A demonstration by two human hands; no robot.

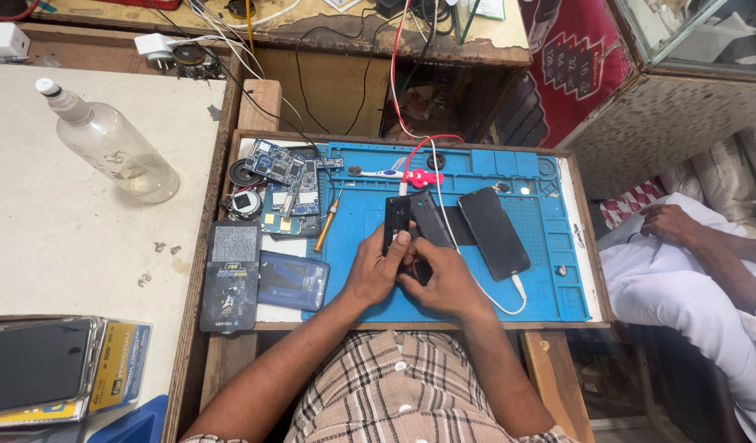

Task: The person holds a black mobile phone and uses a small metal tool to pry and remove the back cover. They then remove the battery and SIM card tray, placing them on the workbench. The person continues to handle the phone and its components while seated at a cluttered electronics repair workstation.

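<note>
Centrally, blue work mat (pixel 550 287): landmark for all entries. Left hand (pixel 376 267), at the mat's near middle: closed around a black phone frame (pixel 396 220), thumb pressed up its front edge; frame stands upright off the mat. Right hand (pixel 444 279), touching the left: fingers curled on a second black phone piece (pixel 426 215), tilted against the frame. Black smartphone (pixel 493 232), right of the hands on the mat: flat, screen dark, white cable (pixel 509 302) plugged at its near end. Red clip (pixel 423 177), far edge of the mat, on a red wire. Circuit boards (pixel 284 176), just off the mat's left edge. Soldering iron (pixel 325 223), on the mat's left border. Clear glass bottle (pixel 111 143), well left of the mat, lying on a pale counter (pixel 58 246). Another person's hand (pixel 669 223), well right of the mat, resting on white cloth.
</note>
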